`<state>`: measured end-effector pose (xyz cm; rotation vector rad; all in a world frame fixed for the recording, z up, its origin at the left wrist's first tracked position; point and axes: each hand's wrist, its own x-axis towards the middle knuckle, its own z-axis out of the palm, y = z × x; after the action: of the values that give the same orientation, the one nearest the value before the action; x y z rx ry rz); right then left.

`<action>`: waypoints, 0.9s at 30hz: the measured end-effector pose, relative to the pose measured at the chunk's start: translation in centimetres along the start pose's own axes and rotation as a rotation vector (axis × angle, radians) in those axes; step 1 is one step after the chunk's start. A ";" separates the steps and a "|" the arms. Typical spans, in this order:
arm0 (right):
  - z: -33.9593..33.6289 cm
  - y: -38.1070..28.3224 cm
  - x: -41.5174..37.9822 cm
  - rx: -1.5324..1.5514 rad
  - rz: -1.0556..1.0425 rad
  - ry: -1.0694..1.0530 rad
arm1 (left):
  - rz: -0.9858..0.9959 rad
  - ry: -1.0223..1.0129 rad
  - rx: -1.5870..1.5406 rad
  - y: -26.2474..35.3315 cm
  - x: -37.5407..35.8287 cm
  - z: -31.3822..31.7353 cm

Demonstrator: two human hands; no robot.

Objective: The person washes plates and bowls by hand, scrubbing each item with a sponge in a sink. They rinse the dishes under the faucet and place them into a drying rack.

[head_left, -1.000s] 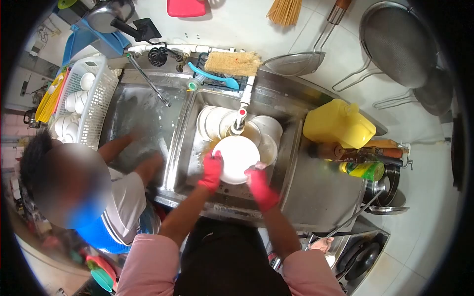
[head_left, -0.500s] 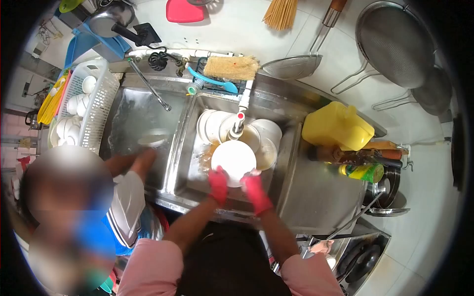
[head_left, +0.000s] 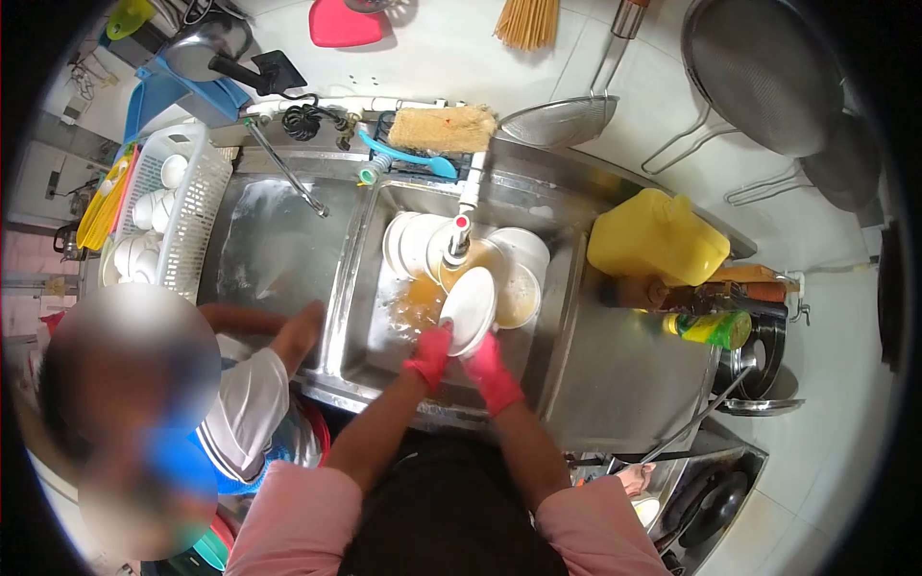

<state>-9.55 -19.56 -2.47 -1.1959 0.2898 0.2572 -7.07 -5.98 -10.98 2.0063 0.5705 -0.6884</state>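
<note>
Both of my hands wear red rubber gloves. My left hand (head_left: pixel 430 353) and my right hand (head_left: pixel 492 372) together grip the near rim of a white plate (head_left: pixel 469 309), which is tilted up on edge over the right sink basin (head_left: pixel 552 288). Brownish water (head_left: pixel 418 300) lies in the basin just left of the plate. Behind the plate, several white bowls and plates (head_left: pixel 418 242) are stacked under the tap (head_left: pixel 459 235).
A second person at the left has a hand (head_left: pixel 300 334) on the edge of the left basin (head_left: pixel 279 252). A white rack of bowls (head_left: pixel 197 197) stands further left. A yellow jug (head_left: pixel 658 238), bottles (head_left: pixel 706 326) and pans sit on the right counter.
I have tipped the plate from lying flat to standing on edge, and my hands have drawn close together at its near rim. The other person's hands have pulled back to the basin's edge.
</note>
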 end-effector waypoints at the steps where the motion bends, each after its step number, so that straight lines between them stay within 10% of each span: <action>1: -1.4 4.5 -0.1 0.582 0.118 -0.029 | -0.103 -0.038 -0.111 2.5 -1.3 -1.5; 3: -1.1 11.8 0.0 0.760 0.156 0.295 | -0.151 -0.190 -0.506 2.1 -1.7 -3.1; 6: 1.4 -1.5 0.6 1.062 0.055 0.203 | 0.101 -0.514 -0.470 -4.4 -2.3 -3.2; 10: -0.8 1.7 5.3 0.463 0.203 0.359 | 0.079 -0.713 -0.121 -0.3 -4.9 -4.8; 13: 0.7 6.3 3.3 0.520 0.152 0.273 | 0.584 -0.324 -0.063 7.4 -8.4 -5.9; 16: 3.0 3.1 -0.4 0.755 0.139 0.178 | -0.182 -0.270 -0.863 0.3 -2.5 -4.6; 19: 2.2 1.8 1.6 0.944 -0.010 -0.003 | -0.149 0.135 -0.352 5.2 -5.3 -7.2; 21: 2.9 -2.5 1.6 0.355 0.029 0.415 | -0.017 0.265 -0.095 5.2 -5.9 -8.0; 23: -0.9 -2.4 2.6 0.290 0.277 0.314 | 0.205 0.386 0.067 3.5 -5.4 -7.5; 27: -1.5 -2.5 3.2 0.432 0.261 0.143 | 0.119 0.247 -0.051 1.4 -4.1 -7.7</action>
<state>-5.82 -21.69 -1.88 -0.7480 0.5971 0.3177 -7.30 -0.44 -4.12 2.0730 0.6004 -0.3533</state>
